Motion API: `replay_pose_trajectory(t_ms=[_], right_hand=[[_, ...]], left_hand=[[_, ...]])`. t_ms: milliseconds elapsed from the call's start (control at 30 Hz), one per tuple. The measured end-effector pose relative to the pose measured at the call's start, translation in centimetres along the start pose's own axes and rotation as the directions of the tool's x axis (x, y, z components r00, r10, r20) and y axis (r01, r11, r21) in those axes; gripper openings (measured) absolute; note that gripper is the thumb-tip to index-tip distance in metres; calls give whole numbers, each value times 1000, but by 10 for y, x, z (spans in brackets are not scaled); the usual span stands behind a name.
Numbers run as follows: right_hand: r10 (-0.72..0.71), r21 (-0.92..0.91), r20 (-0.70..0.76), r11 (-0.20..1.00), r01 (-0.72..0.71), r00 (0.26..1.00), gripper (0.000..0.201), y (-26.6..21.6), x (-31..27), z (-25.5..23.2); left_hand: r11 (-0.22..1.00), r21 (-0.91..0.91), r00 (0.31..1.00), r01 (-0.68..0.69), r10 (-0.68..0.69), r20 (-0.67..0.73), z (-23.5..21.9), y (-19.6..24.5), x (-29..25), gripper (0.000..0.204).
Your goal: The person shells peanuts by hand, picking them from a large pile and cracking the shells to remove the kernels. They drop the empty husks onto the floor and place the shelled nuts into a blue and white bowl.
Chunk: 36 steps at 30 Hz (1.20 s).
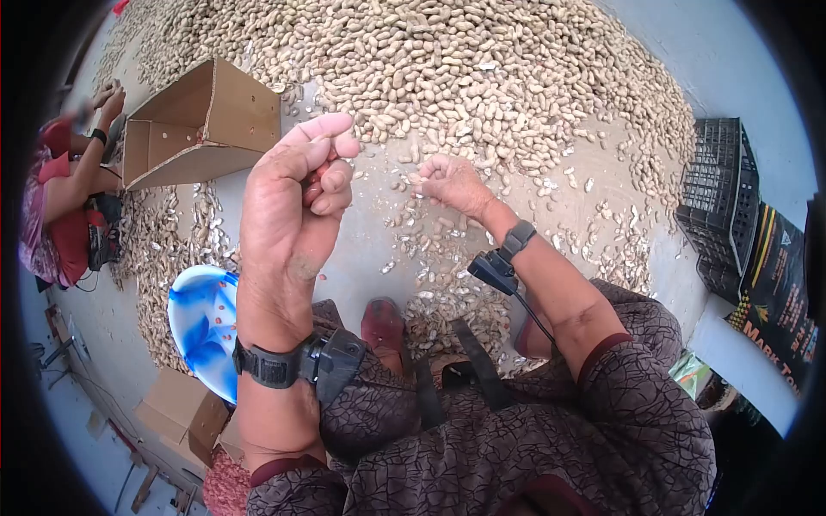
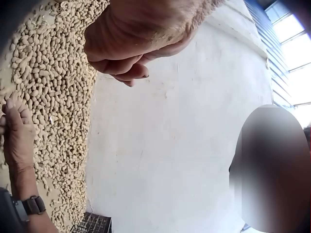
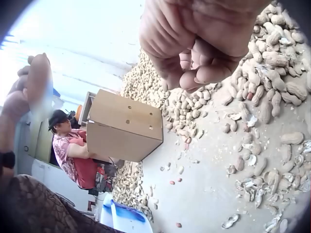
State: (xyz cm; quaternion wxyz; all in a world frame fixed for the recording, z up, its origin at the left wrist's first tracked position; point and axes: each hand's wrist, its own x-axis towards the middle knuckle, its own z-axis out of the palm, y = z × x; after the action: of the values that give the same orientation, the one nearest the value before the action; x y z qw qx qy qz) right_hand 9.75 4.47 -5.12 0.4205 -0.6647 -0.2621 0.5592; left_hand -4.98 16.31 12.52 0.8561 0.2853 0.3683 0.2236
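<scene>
We raise left hand (image 1: 297,185) clenched, contents unseen; right hand (image 1: 449,182) pinches peanut (image 1: 419,179); loose pinch risks dropping it.

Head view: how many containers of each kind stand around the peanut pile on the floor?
Brown cardboard boxes: 2, one open, one at the lower left
Blue-and-white plastic bowl: 1
Black plastic lattice crate: 1
Total: 4
</scene>
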Motion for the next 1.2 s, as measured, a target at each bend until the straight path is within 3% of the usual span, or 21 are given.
replay_pose_trajectory(t_ms=[100,233,300,433,467,500,567,633,767,833,967,1033,1100,1167,1200], right_hand=[[-111,34,34,993,109,993,15,-30,-12,2],[-226,111,-49,967,230,973,16,-77,-43,-2],[-382,103,-88,915,390,920,17,-87,-49,-4],[-478,-96,-155,878,468,865,17,-107,-79,1],[-517,-243,-131,844,478,846,15,-110,-87,4],[-523,-239,-131,841,486,842,15,-106,-94,9],[-672,-401,-97,702,589,735,12,-107,-103,18],[-685,-371,-106,700,610,721,8,-109,-114,21],[-661,-259,-130,742,618,739,7,-103,-139,32],[-572,125,-128,801,585,811,7,-94,-140,38],[-514,232,-94,822,521,853,9,-100,-161,45],[-537,216,-85,813,542,839,11,-101,-168,45],[-525,397,-106,756,520,845,12,-97,-170,45],[-531,418,-118,740,527,839,14,-93,-172,46],[-507,522,-126,697,492,853,14,-91,-172,46]], left_hand=[[995,99,999,-3,-2,51,-5,-4,3,20],[931,362,998,37,-50,25,-20,-18,8,27],[869,491,998,64,-66,-13,-16,-27,0,28],[860,509,998,39,-60,25,-8,-37,-14,29],[868,497,996,-10,-35,82,-4,-40,-19,27],[872,485,991,-61,-7,137,0,-42,-26,26],[872,477,982,-110,22,186,0,-52,-38,23],[872,466,970,-149,38,238,-2,-55,-44,21],[876,447,972,-181,90,217,-4,-65,-69,16],[856,470,972,-216,141,190,-3,-66,-80,15],[806,501,948,-315,249,196,5,-67,-100,14],[806,451,923,-383,314,223,8,-68,-106,13],[810,424,912,-404,326,248,8,-73,-106,13],[818,393,903,-420,334,272,7,-79,-105,13],[854,333,907,-400,317,277,6,-81,-104,13]])
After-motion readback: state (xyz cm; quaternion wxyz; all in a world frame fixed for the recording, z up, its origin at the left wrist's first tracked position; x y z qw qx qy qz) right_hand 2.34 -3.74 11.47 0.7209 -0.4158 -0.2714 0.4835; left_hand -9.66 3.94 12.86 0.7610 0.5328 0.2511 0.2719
